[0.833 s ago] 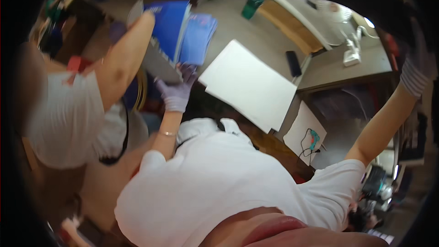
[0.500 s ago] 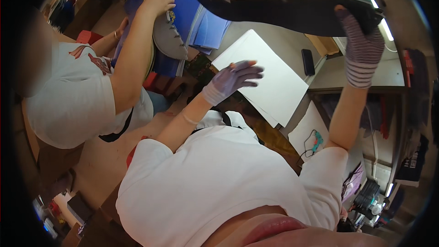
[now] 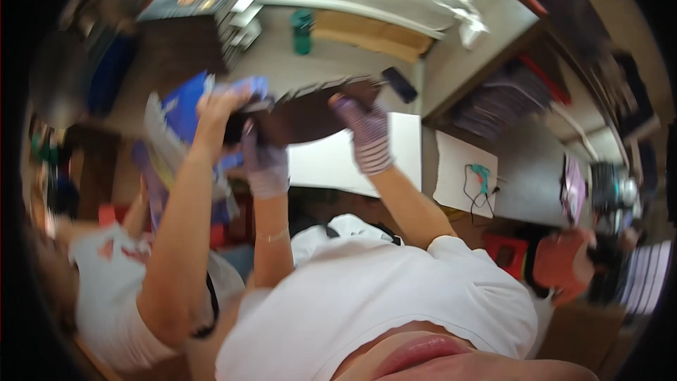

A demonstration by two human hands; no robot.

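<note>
A long dark panel with a notched upper edge (image 3: pixel 310 114) is held up in front of me, blurred by motion. My right hand (image 3: pixel 368 137), in a striped purple glove, grips its right end, thumb on the face and fingers mostly hidden behind. My left hand (image 3: pixel 266 168), gloved alike, is closed on the left part with its thumb up against it. Just beyond my left hand, a co-worker's bare hand (image 3: pixel 220 104) reaches over the panel's left end; whether it touches is unclear. Beneath the panel lie white sheets (image 3: pixel 391 152) on the table.
A black phone (image 3: pixel 399 85) lies behind the sheets. Farther back stands a green cup (image 3: pixel 302 32). To the right, a teal glue gun (image 3: pixel 481 173) with a cord rests on a white board (image 3: pixel 448 162). The co-worker (image 3: pixel 113 289) is close on my left, beside a pale notched piece (image 3: pixel 161 134).
The dark panel has come down and left from the upper right. My left hand, empty and spread before, now grips it. The co-worker's hand has come across toward it. My view has turned.
</note>
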